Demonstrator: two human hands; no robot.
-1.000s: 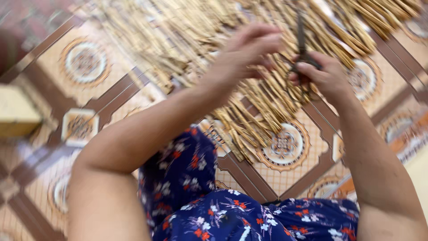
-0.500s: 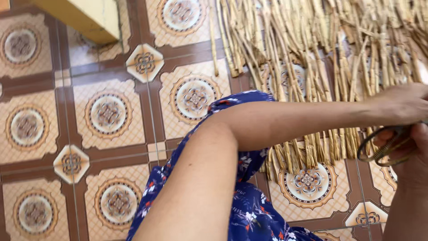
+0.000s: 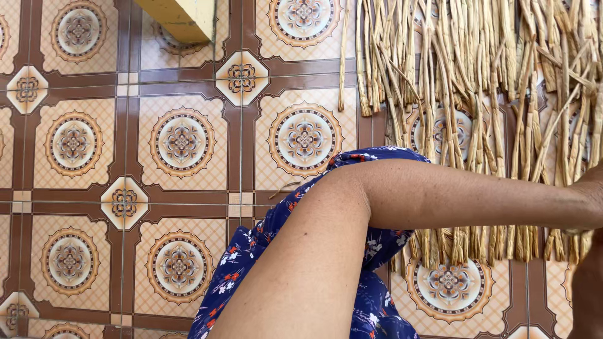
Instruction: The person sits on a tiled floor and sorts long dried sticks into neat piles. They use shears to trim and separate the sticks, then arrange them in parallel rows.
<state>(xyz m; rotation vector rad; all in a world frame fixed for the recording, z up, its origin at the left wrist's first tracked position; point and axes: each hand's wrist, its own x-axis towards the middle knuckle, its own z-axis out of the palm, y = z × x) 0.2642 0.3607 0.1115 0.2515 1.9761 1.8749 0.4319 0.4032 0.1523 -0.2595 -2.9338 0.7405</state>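
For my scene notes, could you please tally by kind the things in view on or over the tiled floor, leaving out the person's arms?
Yellow block: 1
Spread of dried stalks: 1 (the single stalks are too many to count)
Blue flowered garment: 1
Total: 3

Both hands cut off (right edge).

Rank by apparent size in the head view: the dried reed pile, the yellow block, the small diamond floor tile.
1. dried reed pile, by far the largest.
2. yellow block, though cut off by the frame edge.
3. small diamond floor tile, smallest, only slightly.
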